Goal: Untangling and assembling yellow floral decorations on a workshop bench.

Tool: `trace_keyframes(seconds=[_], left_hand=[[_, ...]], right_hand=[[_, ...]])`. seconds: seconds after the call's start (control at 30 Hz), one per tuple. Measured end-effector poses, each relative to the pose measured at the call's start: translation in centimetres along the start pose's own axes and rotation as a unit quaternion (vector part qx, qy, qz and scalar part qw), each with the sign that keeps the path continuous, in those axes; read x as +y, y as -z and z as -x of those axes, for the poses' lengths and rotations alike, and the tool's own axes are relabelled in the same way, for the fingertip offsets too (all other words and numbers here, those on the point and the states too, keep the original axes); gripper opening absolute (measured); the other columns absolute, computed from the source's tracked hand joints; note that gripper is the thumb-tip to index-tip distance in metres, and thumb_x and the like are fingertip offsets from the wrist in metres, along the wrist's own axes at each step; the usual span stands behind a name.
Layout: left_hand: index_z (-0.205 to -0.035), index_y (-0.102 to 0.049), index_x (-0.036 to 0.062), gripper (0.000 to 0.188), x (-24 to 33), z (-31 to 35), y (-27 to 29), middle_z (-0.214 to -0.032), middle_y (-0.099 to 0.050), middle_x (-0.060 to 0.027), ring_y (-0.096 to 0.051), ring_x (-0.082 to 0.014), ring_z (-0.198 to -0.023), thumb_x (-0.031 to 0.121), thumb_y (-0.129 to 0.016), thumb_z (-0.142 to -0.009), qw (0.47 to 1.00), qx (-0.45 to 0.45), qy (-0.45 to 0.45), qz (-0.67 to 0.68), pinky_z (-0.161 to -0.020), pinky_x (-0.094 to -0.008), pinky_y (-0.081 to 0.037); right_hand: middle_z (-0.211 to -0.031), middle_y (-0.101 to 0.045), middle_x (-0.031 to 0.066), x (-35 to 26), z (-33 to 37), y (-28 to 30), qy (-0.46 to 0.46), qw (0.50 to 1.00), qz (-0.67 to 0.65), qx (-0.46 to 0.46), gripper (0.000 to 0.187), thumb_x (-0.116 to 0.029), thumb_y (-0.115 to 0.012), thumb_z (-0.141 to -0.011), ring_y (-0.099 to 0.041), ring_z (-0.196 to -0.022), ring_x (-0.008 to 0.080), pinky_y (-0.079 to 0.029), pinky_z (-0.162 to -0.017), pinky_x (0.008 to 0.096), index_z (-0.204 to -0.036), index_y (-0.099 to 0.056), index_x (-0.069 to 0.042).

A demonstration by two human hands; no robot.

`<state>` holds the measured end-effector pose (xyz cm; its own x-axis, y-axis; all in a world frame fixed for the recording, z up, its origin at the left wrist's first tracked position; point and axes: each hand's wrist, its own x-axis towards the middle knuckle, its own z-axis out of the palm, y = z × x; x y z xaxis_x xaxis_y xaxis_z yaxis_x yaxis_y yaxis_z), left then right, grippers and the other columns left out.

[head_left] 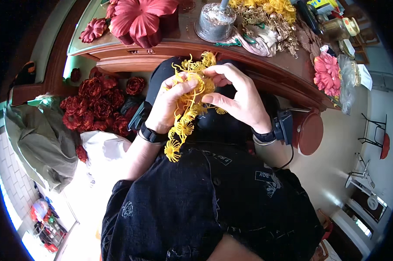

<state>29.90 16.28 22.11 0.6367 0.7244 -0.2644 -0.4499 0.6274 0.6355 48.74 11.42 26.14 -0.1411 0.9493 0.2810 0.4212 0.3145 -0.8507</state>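
Observation:
My left hand (168, 102) is closed around a tangled bunch of yellow plastic flower centres (185, 128), held above my lap. The thin curly strands end in small fringed discs, and part of the bunch hangs below the hand. My right hand (242, 93) is at the bunch's right side, index fingertip against it and thumb spread apart from the index finger. A few yellow discs show between that thumb and index finger. The other right fingers are curled and partly hidden. Both wrists wear dark bands, the right one with a black box and cable.
A brown wooden table (179, 48) stands ahead, bearing stacked red petals (144, 21), a grey metal pot (216, 24), a yellow flower pile (270, 8), a pink flower (328, 75) and a jar (338, 28). Dark red flowers (100, 104) lie at left; a round red stool (310, 134) stands right.

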Motion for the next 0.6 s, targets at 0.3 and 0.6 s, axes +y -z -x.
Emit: trace_keyframes(seconds=[0.3,0.6], left_hand=[[-0.099,-0.065,0.002,0.014,-0.2,0.6,-0.3,-0.087,-0.067,-0.003,-0.063,-0.0086,-0.075,0.007,-0.063,-0.086,0.997,0.031,0.034,-0.066,-0.068,-0.0216,-0.05],[-0.097,-0.065,0.0017,0.014,-0.6,0.7,0.5,-0.086,-0.066,-0.0027,-0.062,-0.0092,-0.074,0.01,-0.064,-0.086,0.999,0.035,0.001,-0.036,-0.068,-0.0234,-0.05]], right_hand=[[-0.078,-0.06,0.0087,1.5,0.0,-0.9,-0.039,0.993,-0.024,0.107,0.011,-0.008,-0.064,-0.087,-0.06,-0.069,0.0149,-0.046,-0.062,0.0263,-0.089,-0.06,0.001],[-0.079,-0.06,0.0022,1.1,1.4,-1.4,-0.15,0.97,-0.183,0.06,0.01,-0.004,-0.056,-0.092,-0.054,-0.065,0.0047,-0.044,-0.058,0.0194,-0.099,-0.059,0.002]])
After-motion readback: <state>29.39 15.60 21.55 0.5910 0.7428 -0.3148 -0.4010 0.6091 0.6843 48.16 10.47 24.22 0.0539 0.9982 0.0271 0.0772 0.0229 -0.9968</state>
